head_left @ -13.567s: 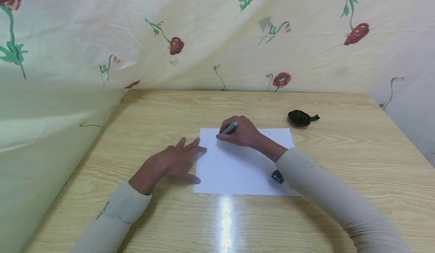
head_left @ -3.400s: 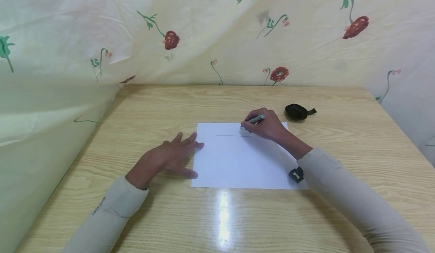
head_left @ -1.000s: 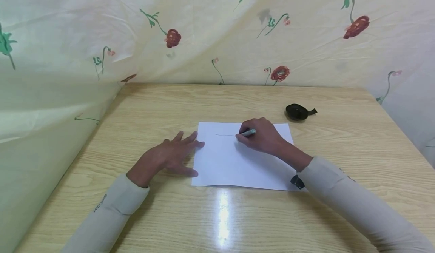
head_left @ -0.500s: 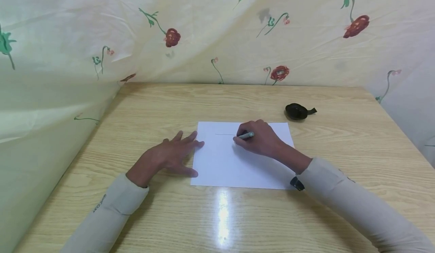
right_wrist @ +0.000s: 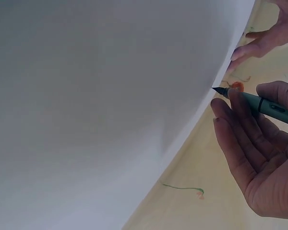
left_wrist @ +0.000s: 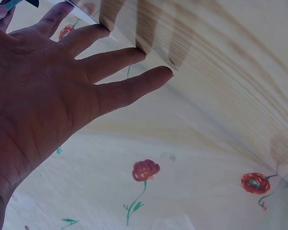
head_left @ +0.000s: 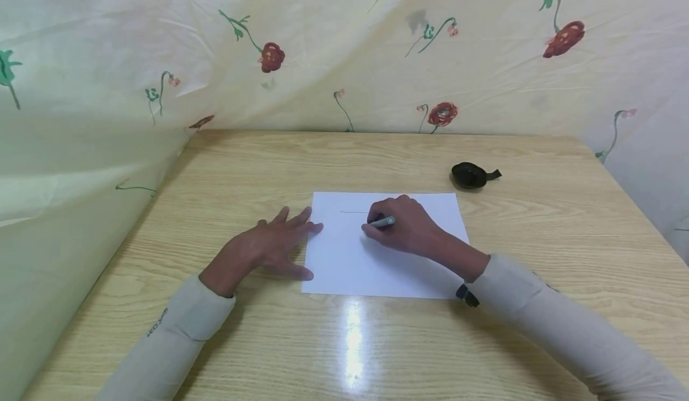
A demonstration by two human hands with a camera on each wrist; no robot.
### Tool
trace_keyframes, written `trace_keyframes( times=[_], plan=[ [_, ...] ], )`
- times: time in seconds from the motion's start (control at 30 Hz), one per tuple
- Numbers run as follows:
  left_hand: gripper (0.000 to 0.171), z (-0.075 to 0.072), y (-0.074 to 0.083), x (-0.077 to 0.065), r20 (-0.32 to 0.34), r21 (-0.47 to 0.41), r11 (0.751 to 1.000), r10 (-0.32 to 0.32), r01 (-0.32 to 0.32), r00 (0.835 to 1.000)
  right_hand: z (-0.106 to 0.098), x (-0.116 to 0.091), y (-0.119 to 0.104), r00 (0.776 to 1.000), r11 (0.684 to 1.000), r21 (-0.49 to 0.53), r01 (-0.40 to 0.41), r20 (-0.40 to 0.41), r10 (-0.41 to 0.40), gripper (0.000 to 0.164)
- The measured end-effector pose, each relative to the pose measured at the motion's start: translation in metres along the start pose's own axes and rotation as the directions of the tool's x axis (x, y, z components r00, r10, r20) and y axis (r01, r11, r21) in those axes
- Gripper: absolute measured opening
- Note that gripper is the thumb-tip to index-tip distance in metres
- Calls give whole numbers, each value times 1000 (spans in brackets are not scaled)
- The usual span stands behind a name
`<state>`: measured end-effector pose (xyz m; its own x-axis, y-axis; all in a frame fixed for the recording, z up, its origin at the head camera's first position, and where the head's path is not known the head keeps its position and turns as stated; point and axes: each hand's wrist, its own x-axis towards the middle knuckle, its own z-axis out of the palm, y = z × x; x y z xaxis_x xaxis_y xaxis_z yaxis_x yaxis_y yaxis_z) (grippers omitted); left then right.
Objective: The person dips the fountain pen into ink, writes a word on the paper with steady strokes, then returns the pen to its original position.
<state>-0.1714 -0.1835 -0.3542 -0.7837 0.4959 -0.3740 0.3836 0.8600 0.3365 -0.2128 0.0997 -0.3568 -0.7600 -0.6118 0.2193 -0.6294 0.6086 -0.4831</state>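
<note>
A white sheet of paper lies on the wooden table, with a thin dark line across its upper part. My right hand pinches a grey-green pen over the sheet, just below that line. The right wrist view shows the pen's dark pointed nib; whether it touches the paper I cannot tell. Part of the line is hidden behind the right hand. My left hand has its fingers spread at the sheet's left edge, holding nothing; in the left wrist view its fingers are straight.
Beyond the sheet's upper right corner sits a black oval object with a short tail. A small dark device is at the right cuff. Flowered cloth hangs behind the table and along its left side.
The sheet was blank in the oldest frame; a line is on it now. Since 3.4 seconds ago the right hand has come left and nearer with the pen. My left hand stays put.
</note>
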Motion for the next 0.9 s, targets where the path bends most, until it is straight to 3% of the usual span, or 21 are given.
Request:
trace_keyframes(
  times=[0.37,0.9],
  plan=[
    [95,2,0,0,-5,8,1000,-4,4,1000,9,-2,-14,999,999,-2,41,30,-41,8],
    [95,1,1,0,-6,22,1000,-11,11,1000,21,-6,-32,980,981,1,194,39,-194,10]
  ],
)
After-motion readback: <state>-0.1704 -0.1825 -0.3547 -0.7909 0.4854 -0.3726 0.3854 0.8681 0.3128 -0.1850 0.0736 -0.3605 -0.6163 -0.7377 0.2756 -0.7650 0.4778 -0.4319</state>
